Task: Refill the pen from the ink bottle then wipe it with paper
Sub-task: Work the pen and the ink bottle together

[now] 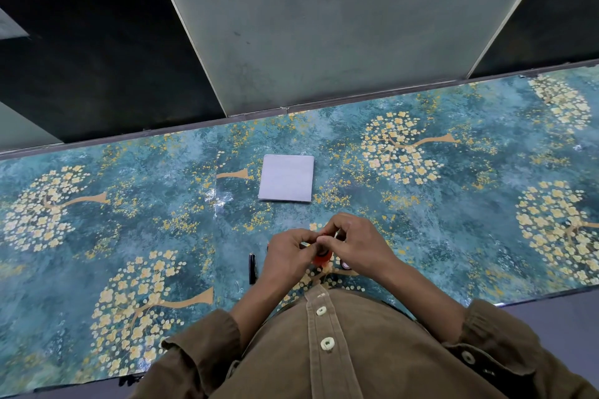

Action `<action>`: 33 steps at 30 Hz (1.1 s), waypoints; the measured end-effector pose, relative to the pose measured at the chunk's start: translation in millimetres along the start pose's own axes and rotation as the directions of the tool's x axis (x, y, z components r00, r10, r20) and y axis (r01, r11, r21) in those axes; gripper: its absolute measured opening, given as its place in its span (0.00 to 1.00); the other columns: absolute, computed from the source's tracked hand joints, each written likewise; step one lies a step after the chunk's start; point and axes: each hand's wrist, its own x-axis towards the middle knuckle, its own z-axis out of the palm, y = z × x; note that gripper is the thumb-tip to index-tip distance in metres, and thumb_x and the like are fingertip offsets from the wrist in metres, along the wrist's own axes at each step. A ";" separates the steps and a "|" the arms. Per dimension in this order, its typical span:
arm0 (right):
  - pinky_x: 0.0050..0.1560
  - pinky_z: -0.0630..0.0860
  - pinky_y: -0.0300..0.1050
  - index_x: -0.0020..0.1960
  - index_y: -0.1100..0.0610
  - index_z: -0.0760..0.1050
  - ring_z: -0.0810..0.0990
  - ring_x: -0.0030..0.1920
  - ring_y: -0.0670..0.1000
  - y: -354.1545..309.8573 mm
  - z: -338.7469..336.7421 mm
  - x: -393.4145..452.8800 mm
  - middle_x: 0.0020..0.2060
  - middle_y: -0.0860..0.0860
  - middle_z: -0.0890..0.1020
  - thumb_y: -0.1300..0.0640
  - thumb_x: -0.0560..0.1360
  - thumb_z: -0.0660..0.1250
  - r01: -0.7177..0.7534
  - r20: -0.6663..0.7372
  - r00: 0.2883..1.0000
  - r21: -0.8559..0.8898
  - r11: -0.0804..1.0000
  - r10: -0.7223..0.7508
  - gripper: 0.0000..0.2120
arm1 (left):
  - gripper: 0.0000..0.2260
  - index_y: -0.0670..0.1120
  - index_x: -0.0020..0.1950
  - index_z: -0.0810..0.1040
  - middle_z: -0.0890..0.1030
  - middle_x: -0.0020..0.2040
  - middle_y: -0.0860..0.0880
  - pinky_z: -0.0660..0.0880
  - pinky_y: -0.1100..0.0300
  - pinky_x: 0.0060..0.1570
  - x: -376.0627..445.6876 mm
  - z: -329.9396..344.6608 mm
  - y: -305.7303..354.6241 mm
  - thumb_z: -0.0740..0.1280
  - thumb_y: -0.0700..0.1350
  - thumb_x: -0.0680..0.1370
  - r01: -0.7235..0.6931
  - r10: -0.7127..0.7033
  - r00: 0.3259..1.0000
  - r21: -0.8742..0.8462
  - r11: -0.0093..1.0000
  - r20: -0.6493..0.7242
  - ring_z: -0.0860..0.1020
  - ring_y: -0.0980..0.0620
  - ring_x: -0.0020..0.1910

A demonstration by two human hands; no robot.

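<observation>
Both hands meet over the near middle of the table (129,178), which is covered in a teal sheet printed with yellow blossom trees. The left hand (287,256) and the right hand (353,244) sit together, fingertips touching, their fingers curled in around something small held between them. What they pinch is mostly hidden; the pen itself cannot be made out for certain inside the grip.

Directly below the meeting fingertips stands the ink bottle (321,257), an orange-red body with a dark round mouth seen from above (only a small part of it shows between the two hands). It rests on the table just in front of the person's shirt (340,350), a brown button-up with pale buttons.

Just left of the left hand lies a slim black piece (252,268), lengthwise toward the person, probably the pen's cap or barrel; it is on the table and apart from the fingers. Under the right wrist a small round pale object (346,265) peeks out, too covered to name.

The paper (286,177), a folded white square, lies flat on the table beyond the hands, clear of them and not touched by either. It is roughly in line with the left hand, slightly farther from the person than the bottle.

Behind the table's far edge rise a pale grey panel (340,26) and dark panels to either side.
</observation>
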 end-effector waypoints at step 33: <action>0.35 0.72 0.35 0.39 0.50 0.82 0.79 0.33 0.41 -5.8 -9.2 -8.5 0.35 0.44 0.83 0.49 0.71 0.75 -0.087 -0.123 0.987 0.131 0.988 0.103 0.06 | 0.06 0.53 0.48 0.86 0.86 0.44 0.55 0.78 0.64 0.45 -0.6 -5.5 -2.4 0.75 0.49 0.72 -0.010 0.010 1.000 0.000 1.000 0.001 0.82 0.62 0.45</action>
